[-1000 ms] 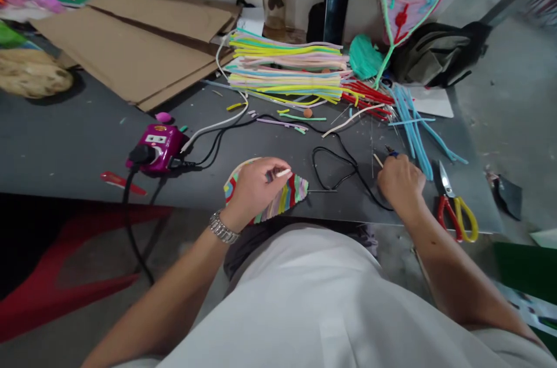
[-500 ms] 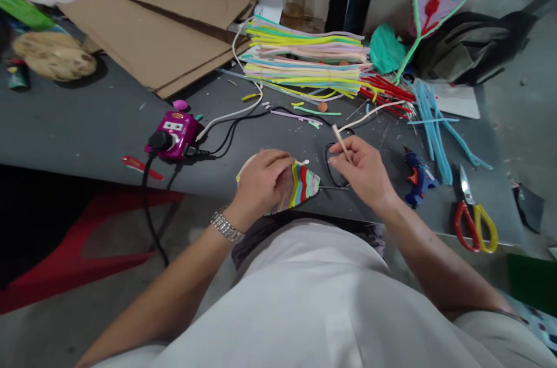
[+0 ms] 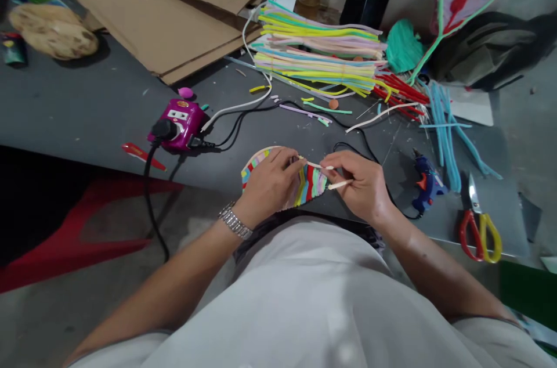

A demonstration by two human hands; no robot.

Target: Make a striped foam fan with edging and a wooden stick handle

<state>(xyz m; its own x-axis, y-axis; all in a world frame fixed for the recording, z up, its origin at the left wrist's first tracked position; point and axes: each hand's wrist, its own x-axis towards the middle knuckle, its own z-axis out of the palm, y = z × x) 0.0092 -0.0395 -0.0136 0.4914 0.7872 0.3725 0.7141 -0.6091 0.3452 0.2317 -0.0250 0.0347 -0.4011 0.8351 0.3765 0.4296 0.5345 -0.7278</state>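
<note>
My left hand point(image 3: 270, 185) grips a leaf-shaped piece point(image 3: 311, 188) covered in multicoloured stripes, and the hand hides much of it. A cream strip point(image 3: 315, 165) lies across the piece's upper edge, with its end by my left fingers. My right hand point(image 3: 363, 185) is right beside the piece, pinching a short pale strip point(image 3: 339, 184) between its fingers. Its fingertips are close to the cream strip, and I cannot tell whether they touch it.
A blue hot glue gun point(image 3: 429, 185) and red-and-yellow scissors point(image 3: 478, 234) lie right of my hands. Black cables run across the grey table point(image 3: 87, 101) from a magenta power socket point(image 3: 178, 124). Stacked coloured strips point(image 3: 317, 49) and cardboard sheets point(image 3: 152, 14) lie farther back.
My right hand has set down the glue gun, which now lies on the table. It has moved left to the striped piece, bringing a pale strip up beside my left hand.
</note>
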